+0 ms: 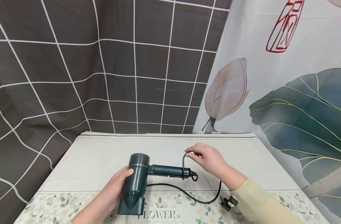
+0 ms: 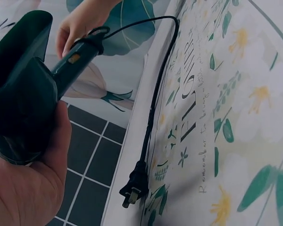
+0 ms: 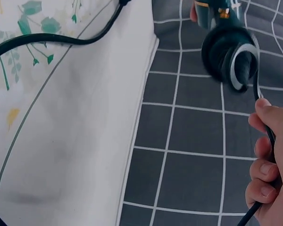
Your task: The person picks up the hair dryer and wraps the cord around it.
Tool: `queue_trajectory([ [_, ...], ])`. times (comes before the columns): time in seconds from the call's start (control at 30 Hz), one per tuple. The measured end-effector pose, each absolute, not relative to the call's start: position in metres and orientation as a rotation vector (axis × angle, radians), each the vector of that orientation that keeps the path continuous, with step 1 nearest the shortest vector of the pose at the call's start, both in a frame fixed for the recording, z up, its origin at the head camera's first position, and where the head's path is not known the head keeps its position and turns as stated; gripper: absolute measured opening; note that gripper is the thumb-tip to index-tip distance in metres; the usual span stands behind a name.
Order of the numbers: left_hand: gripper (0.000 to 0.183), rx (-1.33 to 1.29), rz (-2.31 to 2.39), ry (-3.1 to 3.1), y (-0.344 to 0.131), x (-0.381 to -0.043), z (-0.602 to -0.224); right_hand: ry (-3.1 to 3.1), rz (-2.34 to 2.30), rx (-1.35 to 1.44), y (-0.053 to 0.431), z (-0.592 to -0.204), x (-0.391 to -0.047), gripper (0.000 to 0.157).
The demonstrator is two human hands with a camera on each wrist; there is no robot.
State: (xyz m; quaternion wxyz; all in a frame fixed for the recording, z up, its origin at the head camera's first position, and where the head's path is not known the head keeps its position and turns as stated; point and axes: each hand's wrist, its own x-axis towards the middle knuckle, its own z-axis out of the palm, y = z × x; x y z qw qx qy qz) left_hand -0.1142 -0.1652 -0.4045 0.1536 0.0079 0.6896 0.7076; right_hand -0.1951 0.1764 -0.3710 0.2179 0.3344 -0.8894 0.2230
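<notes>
Two hands share a dark teal hair dryer (image 1: 135, 180) in the head view: the left hand (image 1: 116, 185) clasps its barrel above the table (image 1: 103, 155), while the right hand (image 1: 208, 158) pinches the black cord (image 1: 206, 202) near the handle (image 1: 167, 171). Its rigid shell probably weighs most at the barrel and may slip, so a full-palm hold there seems best; the cord should bend easily.

In the left wrist view, the nozzle (image 2: 23, 52) flares wide, and a two-pronged plug (image 2: 136, 183) shows metal blades.

In the right wrist view, curled fingers clamp the cord across the palm.
</notes>
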Motion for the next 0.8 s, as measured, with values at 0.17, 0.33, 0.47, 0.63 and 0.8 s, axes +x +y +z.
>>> queue_trajectory([
  [0.17,0.074,0.023,2.018,1.948,-0.167,-0.114,-0.405,-2.511,0.660,0.910,0.178,-0.375,-0.200,0.014],
  [0.33,0.074,0.043,2.009,1.914,-0.169,-0.114,-0.406,-2.576,0.728,0.885,0.177,-0.376,-0.204,0.015],
  [0.47,0.074,0.085,2.015,1.867,-0.173,-0.114,-0.407,-2.615,0.779,0.857,0.177,-0.378,-0.207,0.018],
  [0.63,0.074,0.144,2.041,1.768,-0.176,-0.114,-0.409,-2.660,0.810,0.811,0.178,-0.382,-0.213,0.022],
  [0.8,0.074,0.175,2.077,1.677,-0.176,-0.114,-0.411,-2.704,0.767,0.778,0.178,-0.389,-0.218,0.024],
])
